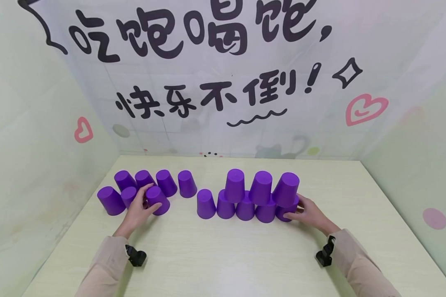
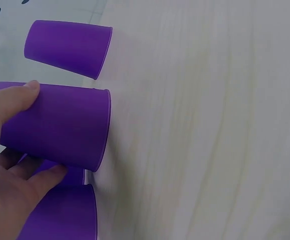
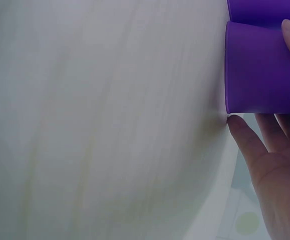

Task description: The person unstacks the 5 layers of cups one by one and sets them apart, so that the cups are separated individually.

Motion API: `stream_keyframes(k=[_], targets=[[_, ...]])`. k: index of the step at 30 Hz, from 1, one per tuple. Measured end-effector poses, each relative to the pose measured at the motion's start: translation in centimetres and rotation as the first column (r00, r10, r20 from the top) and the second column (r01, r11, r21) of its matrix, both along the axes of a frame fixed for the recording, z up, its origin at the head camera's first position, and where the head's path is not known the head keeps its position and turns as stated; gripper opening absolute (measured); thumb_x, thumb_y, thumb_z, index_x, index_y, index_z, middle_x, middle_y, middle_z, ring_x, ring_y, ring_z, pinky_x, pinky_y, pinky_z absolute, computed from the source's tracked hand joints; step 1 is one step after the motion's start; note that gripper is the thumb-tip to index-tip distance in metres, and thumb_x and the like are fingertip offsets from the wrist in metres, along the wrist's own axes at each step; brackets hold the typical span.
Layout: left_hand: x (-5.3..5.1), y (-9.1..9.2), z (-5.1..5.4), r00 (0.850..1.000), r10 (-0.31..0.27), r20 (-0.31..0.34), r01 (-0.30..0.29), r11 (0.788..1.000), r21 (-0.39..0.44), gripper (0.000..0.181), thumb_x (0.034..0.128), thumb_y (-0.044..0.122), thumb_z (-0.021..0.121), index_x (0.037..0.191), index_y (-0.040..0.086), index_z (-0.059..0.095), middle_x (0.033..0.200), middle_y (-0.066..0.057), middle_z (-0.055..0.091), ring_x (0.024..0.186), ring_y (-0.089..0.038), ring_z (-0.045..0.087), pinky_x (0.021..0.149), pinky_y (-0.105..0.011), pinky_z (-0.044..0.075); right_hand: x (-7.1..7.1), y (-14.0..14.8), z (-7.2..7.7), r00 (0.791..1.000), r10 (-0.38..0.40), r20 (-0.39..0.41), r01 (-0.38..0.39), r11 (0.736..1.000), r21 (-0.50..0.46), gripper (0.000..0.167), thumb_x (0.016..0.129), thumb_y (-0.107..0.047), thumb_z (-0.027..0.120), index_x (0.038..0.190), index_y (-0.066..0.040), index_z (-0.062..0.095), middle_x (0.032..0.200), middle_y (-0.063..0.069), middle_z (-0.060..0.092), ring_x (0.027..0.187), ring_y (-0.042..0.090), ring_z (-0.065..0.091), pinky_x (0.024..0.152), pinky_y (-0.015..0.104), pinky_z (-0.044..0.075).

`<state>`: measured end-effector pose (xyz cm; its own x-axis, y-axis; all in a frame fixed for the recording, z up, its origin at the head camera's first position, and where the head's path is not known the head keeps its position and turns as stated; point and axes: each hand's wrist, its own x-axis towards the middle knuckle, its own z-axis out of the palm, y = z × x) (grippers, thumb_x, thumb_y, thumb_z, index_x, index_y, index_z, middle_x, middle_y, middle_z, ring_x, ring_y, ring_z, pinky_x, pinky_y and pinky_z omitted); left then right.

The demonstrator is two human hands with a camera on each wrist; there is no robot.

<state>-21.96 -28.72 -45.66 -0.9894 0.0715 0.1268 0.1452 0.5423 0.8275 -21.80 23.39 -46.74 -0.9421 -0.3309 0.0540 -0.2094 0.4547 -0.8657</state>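
In the head view my left hand grips an upside-down purple cup between thumb and fingers, at the right end of the front row on the left. Whether that cup touches the table cannot be told. On the right, my right hand holds the end cup of a bottom row, thumb across its front and fingers around its far side. The right wrist view shows the thumb against this cup. Three upside-down cups, including a middle one, form a second level on that row.
Behind the left hand stand several more purple cups, among them a back-row cup and one set apart. A single-level cup ends the bottom row at left. A printed wall sheet rises behind the pale wooden table.
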Motion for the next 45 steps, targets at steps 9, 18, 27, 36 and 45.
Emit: stream_keyframes(k=[9,18,27,36,45], targets=[[-0.2,-0.1,0.0,1.000,0.000,0.027,0.000,1.000,-0.011,0.072,0.0818,0.015,0.064,0.139,0.009,0.020,0.132,-0.026,0.032,0.119,-0.041,0.034,0.096,-0.052,0.032,0.0,0.0,0.0,1.000,-0.001,0.011,0.001,1.000,0.001,0.066,0.071,-0.019,0.074,0.126,-0.001,0.042,0.113,0.017,0.054,0.100,0.031,0.052,0.081,0.027,0.047],[0.2,0.3,1.9,0.998,-0.018,-0.065,0.014,0.998,-0.054,0.078,0.0787,0.021,0.068,0.139,0.007,0.021,0.138,-0.021,0.029,0.124,-0.038,0.028,0.101,-0.050,0.026,0.0,0.0,0.0,1.000,-0.003,0.016,0.003,1.000,0.004,0.066,0.072,-0.019,0.074,0.126,-0.001,0.042,0.114,0.018,0.053,0.101,0.032,0.052,0.083,0.031,0.048],[-0.5,1.3,5.6,0.973,-0.097,-0.209,0.076,0.991,-0.107,0.074,0.0805,0.021,0.066,0.139,0.006,0.023,0.140,-0.017,0.027,0.127,-0.036,0.023,0.102,-0.049,0.024,0.1,0.0,0.2,1.000,-0.002,0.006,0.002,1.000,0.001,0.065,0.072,-0.017,0.074,0.126,0.001,0.042,0.114,0.019,0.053,0.100,0.032,0.053,0.083,0.033,0.048],[-1.3,5.9,9.5,0.933,-0.203,-0.297,0.177,0.978,-0.112,0.069,0.0812,0.017,0.065,0.138,0.007,0.027,0.139,-0.012,0.031,0.126,-0.031,0.027,0.102,-0.048,0.025,0.1,0.0,0.3,1.000,0.007,0.003,-0.007,1.000,-0.004,0.066,0.072,-0.017,0.073,0.126,0.002,0.041,0.113,0.020,0.053,0.100,0.032,0.053,0.083,0.035,0.048],[-1.5,10.9,11.6,0.889,-0.346,-0.300,0.344,0.937,-0.060,0.067,0.0809,0.017,0.065,0.137,0.009,0.029,0.139,-0.006,0.032,0.128,-0.021,0.027,0.104,-0.042,0.026,-0.1,0.0,0.0,1.000,0.003,0.027,-0.003,1.000,-0.003,0.065,0.072,-0.019,0.074,0.126,-0.001,0.041,0.115,0.018,0.052,0.102,0.033,0.051,0.085,0.036,0.047]])
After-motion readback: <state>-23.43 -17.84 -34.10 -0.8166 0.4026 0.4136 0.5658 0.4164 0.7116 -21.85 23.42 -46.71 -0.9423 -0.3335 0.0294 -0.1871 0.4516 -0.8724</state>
